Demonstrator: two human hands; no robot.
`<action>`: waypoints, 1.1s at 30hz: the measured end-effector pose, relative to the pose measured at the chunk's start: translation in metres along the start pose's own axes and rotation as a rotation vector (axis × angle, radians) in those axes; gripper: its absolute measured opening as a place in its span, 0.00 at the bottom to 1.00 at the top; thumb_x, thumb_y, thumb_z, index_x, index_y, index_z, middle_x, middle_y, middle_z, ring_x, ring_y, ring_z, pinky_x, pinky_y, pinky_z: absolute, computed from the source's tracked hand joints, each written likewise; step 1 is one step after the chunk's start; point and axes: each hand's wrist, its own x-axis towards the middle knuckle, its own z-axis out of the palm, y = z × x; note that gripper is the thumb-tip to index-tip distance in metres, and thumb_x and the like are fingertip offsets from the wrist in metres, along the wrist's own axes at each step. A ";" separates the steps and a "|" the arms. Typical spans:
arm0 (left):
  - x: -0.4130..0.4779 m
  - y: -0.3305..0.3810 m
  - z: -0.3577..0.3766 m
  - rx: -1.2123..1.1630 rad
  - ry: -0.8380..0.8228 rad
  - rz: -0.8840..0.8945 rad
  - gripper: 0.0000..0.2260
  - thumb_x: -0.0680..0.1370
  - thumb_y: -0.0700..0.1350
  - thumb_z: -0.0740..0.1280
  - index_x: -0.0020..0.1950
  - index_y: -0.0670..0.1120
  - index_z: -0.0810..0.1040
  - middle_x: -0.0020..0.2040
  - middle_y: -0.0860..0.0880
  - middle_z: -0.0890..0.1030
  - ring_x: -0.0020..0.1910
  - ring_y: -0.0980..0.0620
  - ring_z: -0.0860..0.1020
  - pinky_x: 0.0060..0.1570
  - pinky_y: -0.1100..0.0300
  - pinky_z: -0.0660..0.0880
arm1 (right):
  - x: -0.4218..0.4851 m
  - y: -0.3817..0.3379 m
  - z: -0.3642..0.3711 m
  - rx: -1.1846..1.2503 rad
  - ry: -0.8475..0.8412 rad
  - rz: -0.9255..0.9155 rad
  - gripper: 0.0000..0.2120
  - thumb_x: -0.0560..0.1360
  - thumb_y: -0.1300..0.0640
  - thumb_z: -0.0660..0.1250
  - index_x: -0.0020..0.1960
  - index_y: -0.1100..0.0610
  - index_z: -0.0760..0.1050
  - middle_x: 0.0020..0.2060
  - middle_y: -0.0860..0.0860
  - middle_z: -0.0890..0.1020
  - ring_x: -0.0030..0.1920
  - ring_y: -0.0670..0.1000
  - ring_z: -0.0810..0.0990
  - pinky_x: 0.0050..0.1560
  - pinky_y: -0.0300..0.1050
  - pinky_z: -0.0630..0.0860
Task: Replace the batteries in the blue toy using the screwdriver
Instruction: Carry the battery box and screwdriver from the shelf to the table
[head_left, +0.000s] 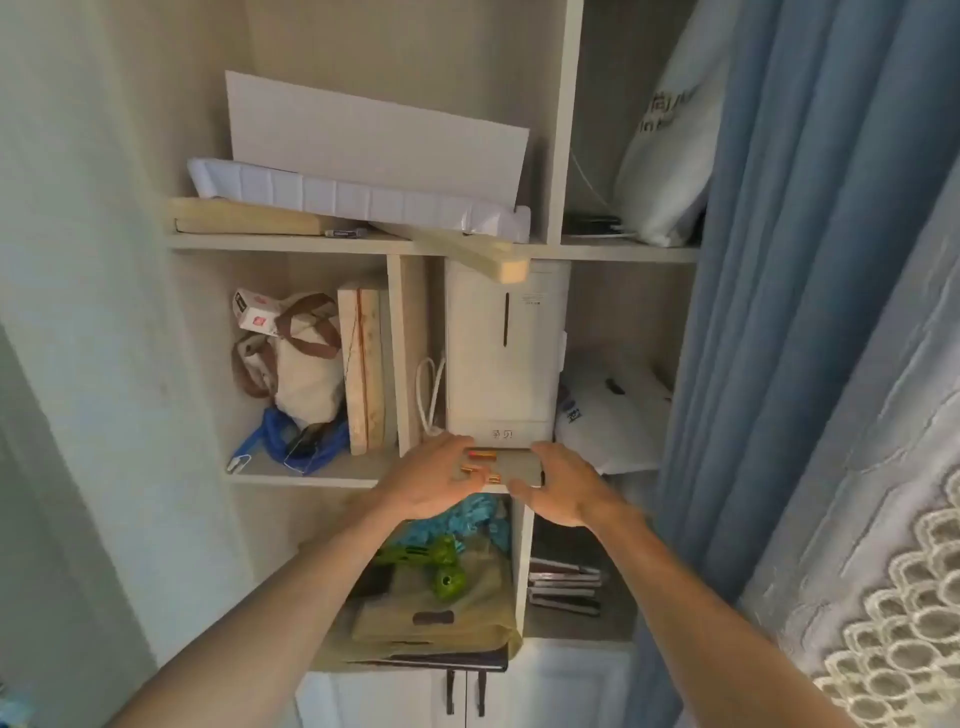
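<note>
Both my hands reach to the front edge of a middle shelf (332, 477) in a cream shelving unit. Several small red-and-gold batteries (483, 456) lie on that edge, in front of a tall white appliance (504, 358). My left hand (434, 480) lies over the batteries with its fingers spread, and some fingertips touch them. My right hand (563, 488) hovers palm down just right of them, fingers apart, holding nothing. No blue toy or screwdriver is clearly in view; something turquoise (475, 514) shows below the shelf, under my left hand.
A canvas bag (296, 364), a blue bag (306, 441) and wooden boards (366, 374) fill the left compartment. White boxes (363, 197) sit on the upper shelf. A green toy (441, 566) and a tan pouch (431, 608) lie below. Blue curtains (810, 312) hang at the right.
</note>
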 end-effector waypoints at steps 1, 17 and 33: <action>0.013 -0.004 0.004 -0.001 -0.012 0.003 0.30 0.84 0.61 0.63 0.82 0.50 0.65 0.81 0.46 0.70 0.78 0.45 0.72 0.72 0.48 0.72 | 0.008 0.003 0.002 -0.031 0.007 0.012 0.31 0.76 0.36 0.66 0.73 0.51 0.69 0.68 0.53 0.76 0.65 0.56 0.78 0.62 0.51 0.79; 0.123 -0.082 0.075 0.458 -0.147 0.181 0.37 0.75 0.74 0.50 0.72 0.50 0.72 0.69 0.47 0.73 0.65 0.45 0.75 0.62 0.40 0.77 | 0.092 0.013 0.036 -0.353 -0.046 0.274 0.11 0.76 0.64 0.70 0.59 0.61 0.82 0.54 0.57 0.85 0.54 0.57 0.85 0.50 0.46 0.82; 0.125 -0.080 0.087 0.524 -0.130 0.284 0.22 0.86 0.63 0.54 0.63 0.46 0.71 0.57 0.46 0.76 0.42 0.48 0.79 0.40 0.50 0.80 | 0.094 0.018 0.043 -0.202 0.064 0.255 0.06 0.77 0.66 0.69 0.52 0.60 0.81 0.52 0.59 0.85 0.50 0.59 0.85 0.44 0.47 0.81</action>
